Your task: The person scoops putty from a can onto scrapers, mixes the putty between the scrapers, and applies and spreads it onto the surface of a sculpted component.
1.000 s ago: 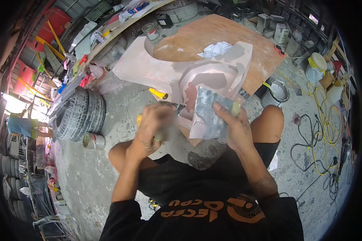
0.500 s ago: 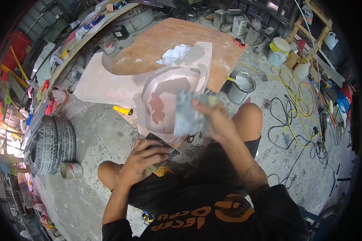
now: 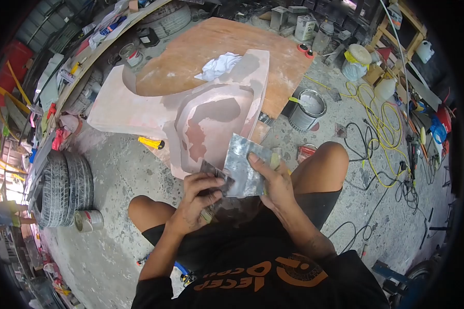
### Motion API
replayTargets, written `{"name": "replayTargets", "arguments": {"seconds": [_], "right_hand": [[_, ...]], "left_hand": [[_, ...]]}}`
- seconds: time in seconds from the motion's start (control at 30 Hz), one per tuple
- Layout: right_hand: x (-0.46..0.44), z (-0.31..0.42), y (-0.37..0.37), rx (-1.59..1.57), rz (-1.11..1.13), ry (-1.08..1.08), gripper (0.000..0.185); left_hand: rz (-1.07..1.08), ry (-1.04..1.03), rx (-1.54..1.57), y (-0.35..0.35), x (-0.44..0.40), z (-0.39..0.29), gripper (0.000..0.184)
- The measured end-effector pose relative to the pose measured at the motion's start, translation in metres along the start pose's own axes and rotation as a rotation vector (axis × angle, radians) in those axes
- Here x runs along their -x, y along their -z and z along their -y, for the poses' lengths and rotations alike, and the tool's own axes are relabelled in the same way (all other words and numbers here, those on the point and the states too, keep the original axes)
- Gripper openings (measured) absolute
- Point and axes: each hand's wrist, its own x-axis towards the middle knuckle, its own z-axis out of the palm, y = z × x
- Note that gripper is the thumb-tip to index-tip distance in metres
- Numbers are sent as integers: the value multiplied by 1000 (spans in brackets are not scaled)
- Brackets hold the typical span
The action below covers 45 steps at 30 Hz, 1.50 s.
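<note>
My right hand (image 3: 277, 184) grips a wide grey metal putty spreader (image 3: 241, 160), its thumb flat on the smeared face and a greenish edge showing behind the fingers. My left hand (image 3: 195, 198) is closed on a smaller, dark putty spreader (image 3: 209, 169) with a yellow-green edge by the palm. The two blades meet or overlap over my lap; whether they touch is unclear. Just beyond them lies a pale, curved molded panel (image 3: 154, 110) with a recess patched in grey and reddish brown.
Under the panel is a wooden board (image 3: 191, 49) with a white cloth (image 3: 219, 67). An open can (image 3: 308, 110) of grey paste stands right of it. A yellow-handled tool (image 3: 150, 142) lies left, near stacked tires (image 3: 67, 188). Yellow and black cables (image 3: 379, 123) tangle on the right floor.
My right hand has brought its spreader down and toward me, against or over the left one. My left hand has shifted slightly right and up. The view has moved a little.
</note>
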Motion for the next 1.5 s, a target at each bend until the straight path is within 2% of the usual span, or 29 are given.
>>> {"name": "replayTargets", "arguments": {"seconds": [0.07, 0.13, 0.17, 0.23, 0.27, 0.37, 0.4, 0.47, 0.5, 0.53, 0.57, 0.6, 0.63, 0.67, 0.7, 0.73, 0.8, 0.83, 0.9, 0.97, 1.0, 1.13, 1.23, 1.33, 1.37, 1.4, 1.43, 1.47, 1.5], "right_hand": [[-3, -2, 12, -7, -20, -5, 24], [0, 13, -3, 108, -34, 63, 26], [-1, 17, -8, 160, -50, 95, 27], [-11, 19, 6, 314, -50, -9, 28], [-19, 18, 7, 398, -22, -45, 29], [-23, 13, -14, 541, -13, 76, 29], [-26, 14, -11, 787, -22, 92, 27], [-29, 14, -14, 788, 17, 97, 26], [-31, 15, -17, 787, 44, 103, 26], [-37, 13, -9, 809, 23, 148, 26], [-46, 13, 0, 827, 12, 194, 27], [-53, 22, -7, 426, -89, 97, 36], [-75, 44, 19, 429, -41, 148, 49], [-86, 72, 17, 452, -39, 294, 52], [-101, 100, 20, 492, -61, 332, 54], [-119, 125, 33, 529, -93, 368, 57], [-157, 164, 58, 587, -174, 322, 53], [-200, 184, 107, 615, -163, 272, 48], [-254, 195, 162, 723, -235, 284, 43], [-306, 192, 226, 799, -252, 298, 42], [-326, 187, 249, 734, -313, 252, 44], [-420, 175, 349, 650, -398, 106, 61], [-457, 178, 359, 1992, -948, 236, 58], [-423, 196, 293, 2218, -823, 763, 58], [-404, 183, 251, 2039, -426, 766, 55], [-379, 168, 201, 1729, -34, 664, 51], [-355, 153, 150, 1445, 245, 481, 48], [-302, 117, 76, 1574, 369, 458, 41], [-268, 80, 57, 1770, 365, 588, 40]], "left_hand": [[109, 51, -121, 11, 9, 19, 33], [93, 158, -41, 23, 19, 32, 30], [94, 215, 5, 27, 23, 37, 33], [53, 219, -82, 49, -1, 16, 53], [68, 146, -89, 58, -13, 12, 51], [262, 89, -187, 72, -39, -1, 33], [306, 107, -181, 70, -42, -4, 34], [392, 136, -172, 64, -50, -7, 44], [403, 104, -136, 61, -48, -6, 37], [413, 75, -111, 60, -41, -2, 40], [420, 52, -94, 61, -32, 3, 51], [503, 96, -76, 61, -20, 7, 42], [385, 167, 76, 61, -8, 11, 32], [270, 229, 235, 59, 4, 15, 34], [158, 277, 388, 60, 12, 18, 47], [-121, 358, 702, 56, 19, 11, 52], [-494, 347, 1113, 62, 43, 19, 58], [-693, 327, 1319, 64, 57, 23, 61], [-950, 420, 1377, 66, 81, 23, 69], [-1140, 395, 1502, 50, 107, 39, 66], [-1237, 379, 1561, 45, 116, 43, 64], [-1286, 521, 1516, 48, 140, 44, 65], [-1278, 566, 1457, 56, 153, 41, 64], [-1313, 581, 1345, 65, 160, 39, 63], [-1319, 590, 1325, 66, 161, 39, 62], [-1336, 573, 1349, 67, 165, 44, 62], [-1350, 556, 1375, 67, 171, 50, 62], [-1363, 542, 1404, 68, 176, 54, 62], [-1382, 527, 1401, 69, 181, 57, 63]]}}
